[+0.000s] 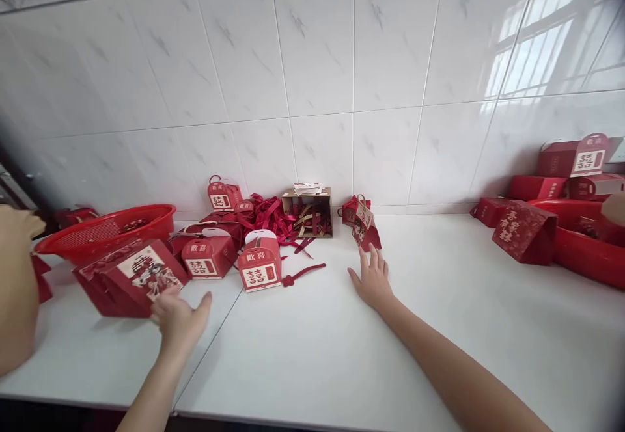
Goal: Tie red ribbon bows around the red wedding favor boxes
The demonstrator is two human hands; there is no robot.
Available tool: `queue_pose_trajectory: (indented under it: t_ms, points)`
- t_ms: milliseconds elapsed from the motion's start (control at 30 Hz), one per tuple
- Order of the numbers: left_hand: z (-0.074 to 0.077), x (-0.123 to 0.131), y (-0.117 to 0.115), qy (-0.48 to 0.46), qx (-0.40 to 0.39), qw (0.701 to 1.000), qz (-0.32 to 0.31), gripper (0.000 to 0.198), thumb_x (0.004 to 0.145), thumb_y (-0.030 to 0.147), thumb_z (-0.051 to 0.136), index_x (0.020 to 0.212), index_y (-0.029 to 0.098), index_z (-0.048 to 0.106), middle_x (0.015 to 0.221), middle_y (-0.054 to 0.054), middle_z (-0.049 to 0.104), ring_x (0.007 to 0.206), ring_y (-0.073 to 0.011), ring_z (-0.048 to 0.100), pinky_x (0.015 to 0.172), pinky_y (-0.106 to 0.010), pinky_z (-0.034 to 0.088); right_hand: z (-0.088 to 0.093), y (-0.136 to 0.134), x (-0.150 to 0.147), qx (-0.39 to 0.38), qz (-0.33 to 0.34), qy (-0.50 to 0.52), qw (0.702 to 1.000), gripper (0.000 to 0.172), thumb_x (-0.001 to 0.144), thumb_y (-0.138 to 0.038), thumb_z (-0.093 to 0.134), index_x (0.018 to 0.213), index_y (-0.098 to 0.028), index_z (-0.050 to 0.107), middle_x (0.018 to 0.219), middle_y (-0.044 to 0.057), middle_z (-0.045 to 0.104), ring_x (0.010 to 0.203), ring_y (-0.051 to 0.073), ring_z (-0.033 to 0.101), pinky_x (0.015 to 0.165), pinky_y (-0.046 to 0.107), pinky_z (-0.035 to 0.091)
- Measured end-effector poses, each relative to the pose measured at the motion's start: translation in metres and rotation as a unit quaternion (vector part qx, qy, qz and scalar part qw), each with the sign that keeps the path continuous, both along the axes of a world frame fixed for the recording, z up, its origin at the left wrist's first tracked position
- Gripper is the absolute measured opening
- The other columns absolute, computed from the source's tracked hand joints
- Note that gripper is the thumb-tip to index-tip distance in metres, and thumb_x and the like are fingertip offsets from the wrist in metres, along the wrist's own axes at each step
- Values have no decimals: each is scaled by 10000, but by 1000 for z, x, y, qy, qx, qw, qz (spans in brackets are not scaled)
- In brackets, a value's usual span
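My left hand [178,318] is open, thumb apart, in front of a large red gift box [129,279] with a picture on its face. Its fingertips overlap the box's lower right corner; whether they touch I cannot tell. My right hand [374,280] lies open and palm down over the white table, fingers spread. Its fingertips reach the foot of a small red gift box [367,233] with a handle and a printed tag. Between my hands stand two small red candy boxes, a nearer one [261,266] and one behind it [208,256]. A dark red cord with a knotted flower [305,274] lies beside the nearer one.
A heap of red ribbons [271,217] and a small cardboard box [329,214] holding ribbon pieces sit by the tiled wall. Red plastic baskets stand left [97,240] and right [586,250]. Several red boxes [537,188] are piled at right. A tan bag [17,289] stands far left.
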State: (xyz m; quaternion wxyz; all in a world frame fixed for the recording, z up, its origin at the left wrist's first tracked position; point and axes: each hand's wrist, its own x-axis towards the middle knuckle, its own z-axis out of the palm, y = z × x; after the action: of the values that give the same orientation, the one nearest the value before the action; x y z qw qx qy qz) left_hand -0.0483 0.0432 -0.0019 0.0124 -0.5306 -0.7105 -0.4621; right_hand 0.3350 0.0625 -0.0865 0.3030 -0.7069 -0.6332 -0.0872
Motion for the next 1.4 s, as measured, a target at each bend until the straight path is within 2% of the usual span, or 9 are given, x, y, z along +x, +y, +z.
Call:
queue_pose_trajectory:
  t_ms: [133,267,567,833,933,1067,1167,1267,1400]
  points:
    - [-33,19,-24,97,-126,986,-44,371,767,347,546,1075,162,453,1133,-155,492,1184,-426,453,945,-590,392,4,-2,2,4,-8,-19,1000,549,960,-389,372,1427,-100,383,1530,244,276,1401,381,263,1068,554,288]
    - [-47,35,-37,158,-178,969,-61,339,832,293,449,1137,148,480,1186,-162,520,1179,-362,465,979,-538,357,5,-7,2,8,-18,-24,1000,532,960,-359,367,1420,-93,389,1488,258,334,1372,379,308,1046,539,309]
    - [-45,39,-43,218,-212,951,-60,382,909,283,364,1217,88,476,1258,-201,503,1193,-356,457,971,-500,370,4,-9,4,-14,7,-36,999,518,968,-345,381,1423,-98,394,1436,258,388,1347,374,334,1029,524,325]
    - [-45,35,-41,230,-219,945,-81,336,913,270,349,1158,99,502,1204,-204,549,1154,-379,487,944,-552,381,4,-10,7,-73,106,-60,990,394,958,-267,424,1318,-162,542,1457,189,423,1350,328,354,1030,485,373]
    - [-42,38,-40,229,-202,942,-138,301,900,233,367,1140,123,514,1201,-184,557,1157,-357,499,963,-541,397,10,-7,4,-86,159,-79,980,400,921,-142,429,1290,-184,576,1464,153,444,1355,297,364,1077,474,332]
    - [-38,66,-33,232,-162,904,-320,247,873,206,450,1089,230,566,1251,-74,561,1193,-217,524,1020,-351,441,20,20,-19,-88,184,-73,976,577,811,2,429,1345,-189,536,1491,113,429,1364,274,367,1082,444,346]
    - [-36,100,-13,239,-117,853,-449,228,861,208,487,1068,216,582,1231,-90,571,1172,-242,537,989,-385,465,21,60,-45,-81,167,-43,982,523,846,-33,389,1321,-165,562,1458,115,466,1284,263,473,992,391,447]
    - [-38,128,14,247,-113,848,-456,191,882,261,484,1028,194,587,1114,-100,606,1043,-259,574,913,-426,483,20,104,-67,-70,163,-18,984,459,886,-68,364,1229,-201,638,1417,76,510,1147,216,590,927,325,491]
    - [-44,145,35,248,-118,857,-437,199,892,290,464,1018,180,572,1076,-114,595,995,-283,557,870,-468,472,24,151,-84,-59,168,3,984,469,892,-64,368,1207,-253,660,1368,35,553,1080,204,634,898,299,504]
